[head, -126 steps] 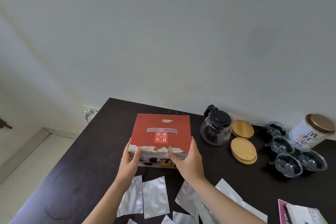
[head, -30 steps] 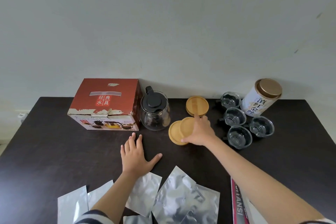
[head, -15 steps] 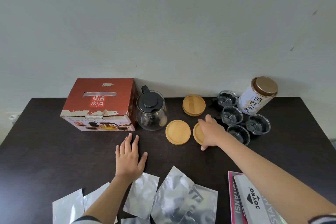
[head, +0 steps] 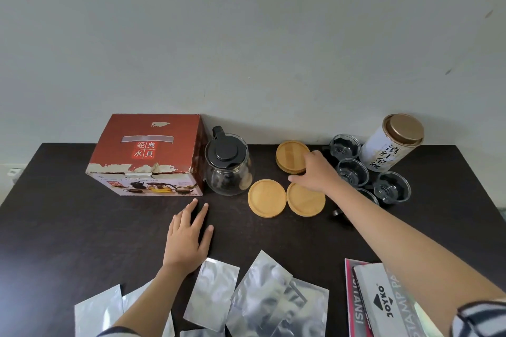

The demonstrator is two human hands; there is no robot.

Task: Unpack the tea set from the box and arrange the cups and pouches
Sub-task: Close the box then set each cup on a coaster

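The red tea set box [head: 147, 153] stands shut at the back left of the dark table [head: 68, 227], with the glass teapot [head: 227, 169] beside it. Two bamboo coasters [head: 267, 198] [head: 305, 200] lie side by side in front of a small stack of bamboo coasters [head: 290, 154]. My right hand [head: 315, 172] rests on the right edge of that stack, fingers spread. Several glass cups [head: 391, 190] cluster to the right. My left hand [head: 187, 238] lies flat and open on the table. Silver pouches [head: 262, 298] lie scattered along the near edge.
A white tea tin with a gold lid [head: 391, 142] stands at the back right against the wall. Flat packets with printed labels [head: 380, 301] lie at the near right, under my right forearm.
The box went from my hands to the back left. My right hand spread two coasters from a stack onto the table, then moved back to the rear stack. My left hand stayed flat.
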